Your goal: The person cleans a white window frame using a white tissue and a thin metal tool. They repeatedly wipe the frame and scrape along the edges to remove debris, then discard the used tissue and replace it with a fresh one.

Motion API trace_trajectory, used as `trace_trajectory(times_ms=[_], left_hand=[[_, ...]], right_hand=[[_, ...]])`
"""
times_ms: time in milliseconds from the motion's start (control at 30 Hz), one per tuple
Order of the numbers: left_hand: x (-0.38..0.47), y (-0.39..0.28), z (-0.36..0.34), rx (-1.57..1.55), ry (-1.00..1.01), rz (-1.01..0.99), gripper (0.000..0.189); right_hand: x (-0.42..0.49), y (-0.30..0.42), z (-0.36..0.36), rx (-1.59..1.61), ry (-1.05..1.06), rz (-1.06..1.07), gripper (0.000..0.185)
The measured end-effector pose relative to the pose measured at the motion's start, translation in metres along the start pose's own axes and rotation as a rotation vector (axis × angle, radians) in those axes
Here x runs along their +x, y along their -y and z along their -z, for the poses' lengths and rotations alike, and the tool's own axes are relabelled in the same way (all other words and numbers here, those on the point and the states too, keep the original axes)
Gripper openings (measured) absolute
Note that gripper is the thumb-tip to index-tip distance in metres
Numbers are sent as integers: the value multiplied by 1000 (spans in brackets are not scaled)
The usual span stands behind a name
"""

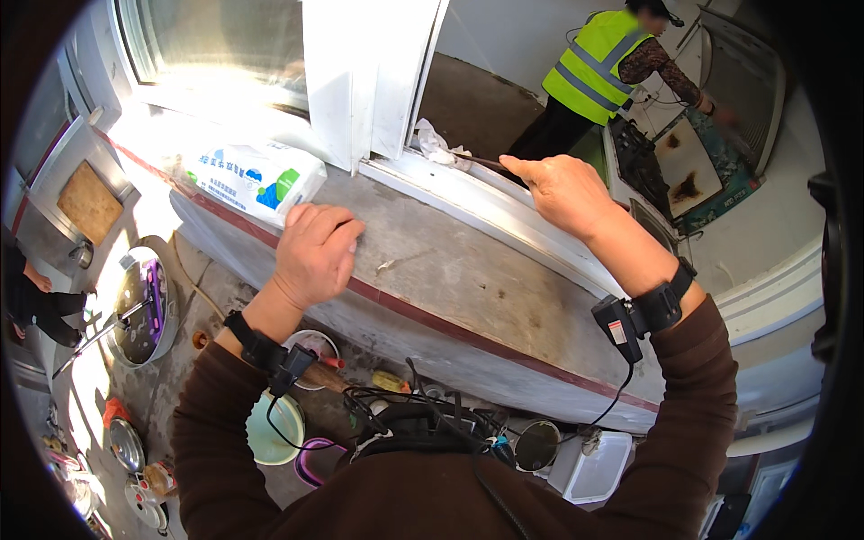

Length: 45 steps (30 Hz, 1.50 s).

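Note:
My right hand [565, 191] grips a thin dark rod [480, 162], its index finger stretched along it. At the rod's far end, crumpled white tissue [435, 143] lies in the white window track [466, 192]. My left hand [316, 253] is loosely curled over the front edge of the concrete sill [466, 270], at the corner of a white tissue pack [260, 179] with blue and green print. Its palm is turned away, so I cannot see whether anything is inside it.
Beyond the window a person in a yellow vest [594, 67] reaches towards a stove-like appliance [698, 165]. Below the sill stand a pale green bucket [275, 428], a white bin [597, 466] and tangled black cables [378, 398]. At left, a tub [169, 337] holds a purple mop head [154, 297].

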State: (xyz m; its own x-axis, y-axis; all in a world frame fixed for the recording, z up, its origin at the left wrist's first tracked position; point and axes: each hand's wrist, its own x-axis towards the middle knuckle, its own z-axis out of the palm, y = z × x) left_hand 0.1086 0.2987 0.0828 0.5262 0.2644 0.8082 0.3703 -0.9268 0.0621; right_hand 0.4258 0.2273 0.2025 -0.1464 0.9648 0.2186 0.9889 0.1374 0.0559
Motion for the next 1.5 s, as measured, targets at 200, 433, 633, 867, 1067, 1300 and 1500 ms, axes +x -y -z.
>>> trace_trajectory(times_ms=[200, 433, 633, 867, 1067, 1300, 1500], left_hand=[[-1, 0, -2, -3, -6, 8, 26], [-1, -1, -1, 19, -26, 5, 25], [-2, 0, 1, 27, -23, 0, 24], [-2, 0, -3, 21, -34, -4, 26], [-3, 0, -3, 25, -48, -6, 27], [-6, 1, -2, 47, -32, 3, 27], [-4, -1, -2, 49, -26, -14, 28]], right_hand=[[39, 23, -5, -107, 212, -11, 53], [41, 36, -2, -303, 264, 90, 56], [3, 11, 11, -312, 240, 146, 60], [10, 9, 11, -241, 324, 118, 57], [51, 37, -2, -259, 374, 85, 50], [-4, -2, 3, -227, 275, 108, 55], [-72, -33, 25, -276, 334, 20, 61]])
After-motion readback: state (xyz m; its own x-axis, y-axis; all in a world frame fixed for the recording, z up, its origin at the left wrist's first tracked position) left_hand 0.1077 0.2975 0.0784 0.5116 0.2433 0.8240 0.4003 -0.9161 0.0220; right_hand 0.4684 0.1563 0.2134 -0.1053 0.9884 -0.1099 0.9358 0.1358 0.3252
